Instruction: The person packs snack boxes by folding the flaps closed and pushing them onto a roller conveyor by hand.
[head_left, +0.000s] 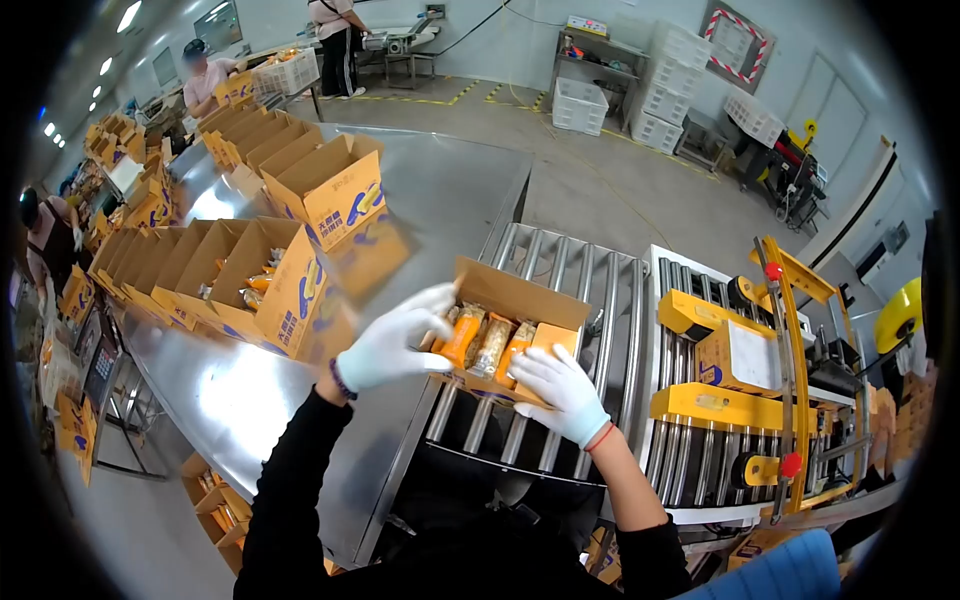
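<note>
An open cardboard box sits on the metal rollers in front of me, its back flap standing up. Inside lie several wrapped food packs, some in orange wrapping and some see-through. My left hand, in a white glove, is at the box's left side with thumb and fingers apart. My right hand, also gloved, lies with fingers stretched over the right front part of the box. A folded-in flap shows just behind the right fingers. The left fingertips partly blur against the box edge.
Rows of open filled boxes stand on the steel table to the left. Rightward, the roller conveyor leads to a yellow-framed machine holding a closed box. Other people work at the far left and back.
</note>
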